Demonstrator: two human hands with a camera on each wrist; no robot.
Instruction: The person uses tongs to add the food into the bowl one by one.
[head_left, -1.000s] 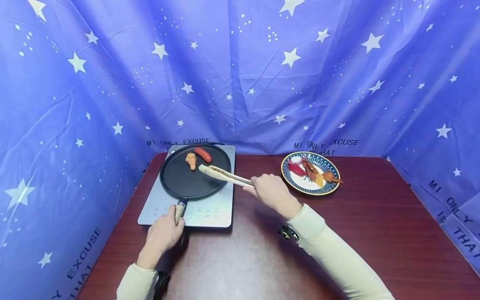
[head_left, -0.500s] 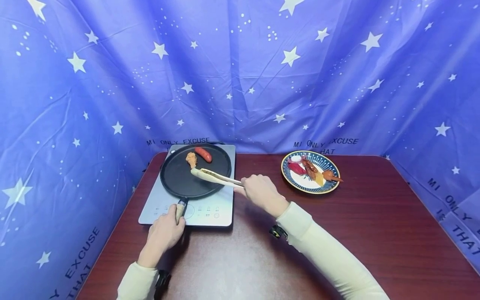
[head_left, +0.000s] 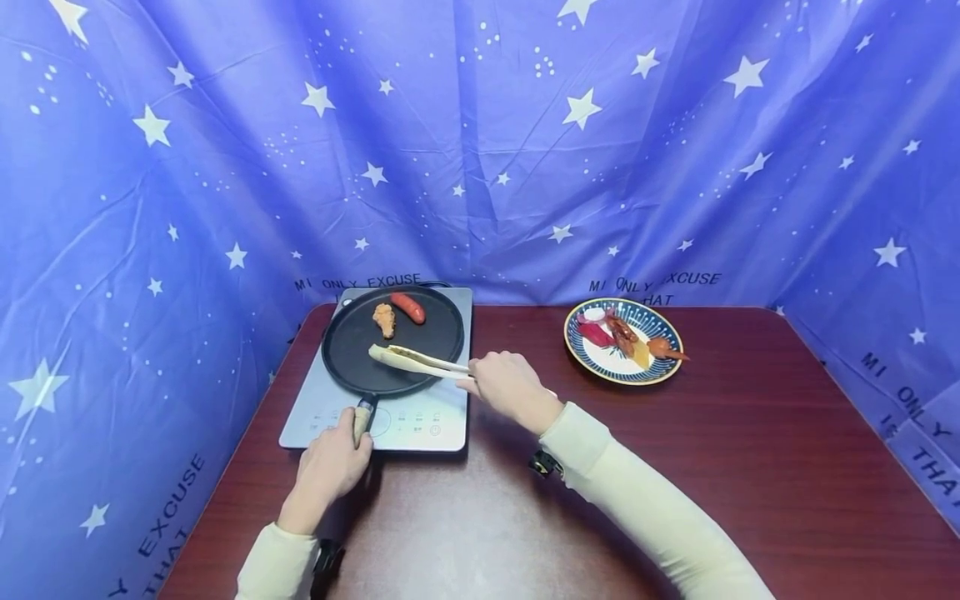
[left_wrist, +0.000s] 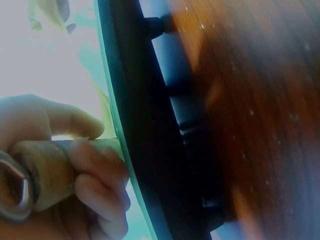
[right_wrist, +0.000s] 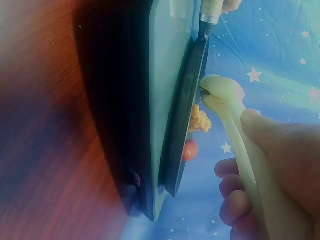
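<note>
My left hand [head_left: 333, 462] grips the wooden handle [head_left: 362, 423] of a flat black frying pan [head_left: 352, 367]; in the left wrist view its fingers curl round the handle, which ends in a metal ring [left_wrist: 25, 195]. In my right hand [head_left: 510, 385] is a pair of cream-coloured tongs [head_left: 412, 362], their tips over the pan's near half. The right wrist view shows those tips almost together, with no food between them. A fried chicken drumstick [head_left: 384, 319] and a red sausage [head_left: 408, 307] lie in the pan, beyond the tongs and apart from them.
Beneath the pan is a silver induction cooker [head_left: 300, 427] on a dark red wooden table [head_left: 720, 450]. To the right stands a blue-patterned plate [head_left: 624, 380] bearing several pieces of food. A blue starry curtain [head_left: 480, 167] hangs close behind and at the sides.
My right hand has carried the tongs left and nearer to me across the pan, past the drumstick's lower end. The left hand, the drumstick and the sausage have stayed in place.
</note>
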